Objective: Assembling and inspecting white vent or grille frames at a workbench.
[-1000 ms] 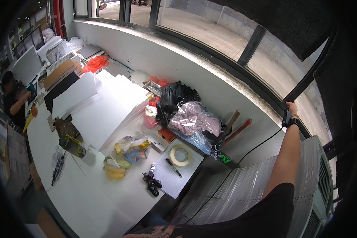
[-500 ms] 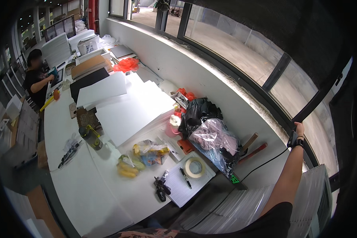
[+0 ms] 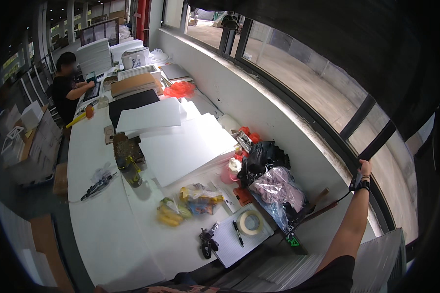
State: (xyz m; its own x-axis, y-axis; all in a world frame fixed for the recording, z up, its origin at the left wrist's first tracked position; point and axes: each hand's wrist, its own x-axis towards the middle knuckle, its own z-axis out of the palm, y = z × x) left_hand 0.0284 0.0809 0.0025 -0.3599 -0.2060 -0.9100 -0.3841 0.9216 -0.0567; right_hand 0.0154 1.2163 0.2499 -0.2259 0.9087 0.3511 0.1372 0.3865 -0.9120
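window frame [image 3: 381, 140] at right, above the wall: the right hand [image 3: 364, 168] is up against its dark upright bar, but i can't tell whether the fingers grip it; nor can i tell the left hand's state, as it's out of view. a ribbed stack [image 3: 376, 256] stands below the right forearm. a clear bag of clothes [image 3: 278, 188] and a black bag [image 3: 265, 158] crowd the wall; white sheets [image 3: 188, 146] cover part of the tabletop [image 3: 107, 234].

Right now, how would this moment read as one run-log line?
left hand: not in view | right hand: at dark window frame | table: tape roll, pen on gridded paper
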